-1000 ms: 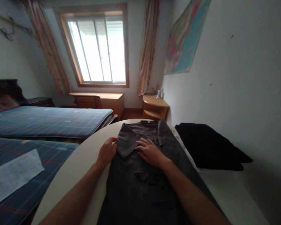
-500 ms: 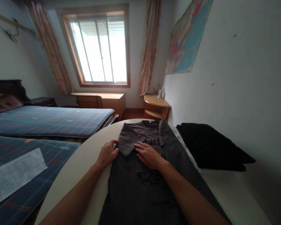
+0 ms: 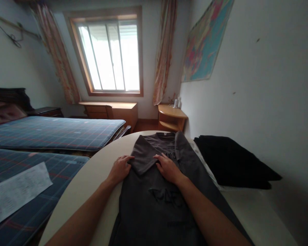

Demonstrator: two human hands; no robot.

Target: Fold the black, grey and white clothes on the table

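Note:
A dark grey T-shirt (image 3: 149,208) with black lettering lies lengthwise on the round cream table (image 3: 97,174), its collar at the far end. Both of its sides are turned inward, and the left sleeve lies folded over the chest. My left hand (image 3: 120,167) rests at the shirt's left edge, fingers stretched out and their tips touching the cloth by the sleeve. Flat on the front, my right hand (image 3: 169,168) has its fingers apart, with the tips at the sleeve's hem. Part of the lettering is covered by my right hand and forearm.
Black folded cloth (image 3: 231,162) lies on the right on a white sheet, close to the wall. To the left, a printed paper (image 3: 20,193) rests on a plaid mattress (image 3: 53,133). A wooden desk (image 3: 123,106) and a corner shelf (image 3: 171,111) stand beyond the table.
My right hand has slid a little to the right and away from me across the shirt. My left hand has shifted slightly right, its fingers now over the shirt's edge.

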